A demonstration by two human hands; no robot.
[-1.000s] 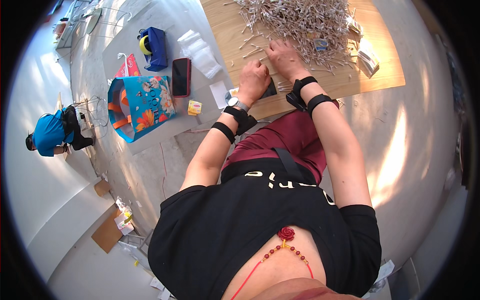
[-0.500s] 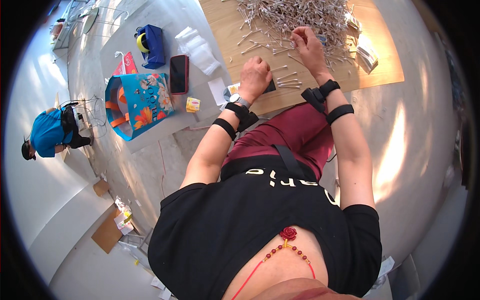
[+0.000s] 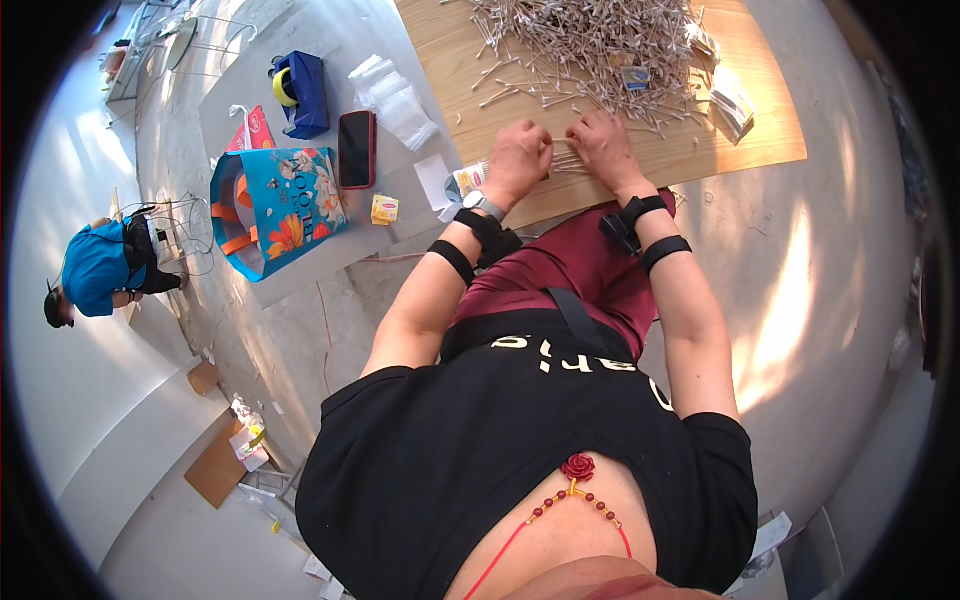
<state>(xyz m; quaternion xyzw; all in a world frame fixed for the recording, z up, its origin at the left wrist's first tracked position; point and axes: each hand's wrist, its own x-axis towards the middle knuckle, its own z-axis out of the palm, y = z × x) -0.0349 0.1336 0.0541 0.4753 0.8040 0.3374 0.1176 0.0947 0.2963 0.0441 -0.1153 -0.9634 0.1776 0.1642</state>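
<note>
Upper centre of frame: the left hand [image 3: 519,161] and right hand [image 3: 603,153], fingers curled, any grasp indiscernible, lie just below heaped cotton swabs [image 3: 585,45] on a wooden table [image 3: 765,125].

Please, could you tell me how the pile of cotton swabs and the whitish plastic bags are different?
The pile of cotton swabs spreads wide and loose, while the whitish plastic bags cover a smaller area. The swabs are thin sticks; the bags look flat and sheet-like. The pile lies on the wooden tabletop, beyond the right hand; the bags lie on the grey surface, left of the left hand. Both look mostly pale.
</note>
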